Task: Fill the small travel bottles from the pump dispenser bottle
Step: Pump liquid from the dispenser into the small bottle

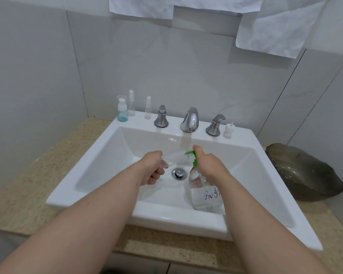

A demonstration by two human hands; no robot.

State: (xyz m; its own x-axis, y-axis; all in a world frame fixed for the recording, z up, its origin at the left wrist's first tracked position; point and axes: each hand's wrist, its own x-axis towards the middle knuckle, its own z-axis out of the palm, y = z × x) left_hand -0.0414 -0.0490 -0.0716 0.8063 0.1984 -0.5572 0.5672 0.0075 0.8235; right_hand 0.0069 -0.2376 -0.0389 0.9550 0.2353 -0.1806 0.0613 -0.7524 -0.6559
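While our left hand [153,170] hangs above the middle of the sink [176,222], its grip is closed round a clear travel bottle [175,159]. The fingers curl about one end, and the bottle lies nearly level over the sink's drain [179,173]. Its other end sits just beside the green pump head [191,156]. We cannot tell whether the 2 touch.

Our right hand [208,165] has its grip wrapped about the neck of the pump bottle [204,194], thumb laid on top of the pump head. That bottle is clear, bears purple handwriting, and stands inside the sink toward its front right.

On the sink's back ledge, at the left end, stand 3 small bottles: 1 with blue liquid [121,110] and 2 clear ones [131,105] [148,108]. Along the same ledge we see the spout [189,120] between 2 handles [161,116] [215,125], and at the right end a small white cap [228,131].

Right of the sink a dark bowl [305,173] rests on the speckled bench [28,184]. Above the sink, white paper sheets [275,26] hang on the tiled wall.
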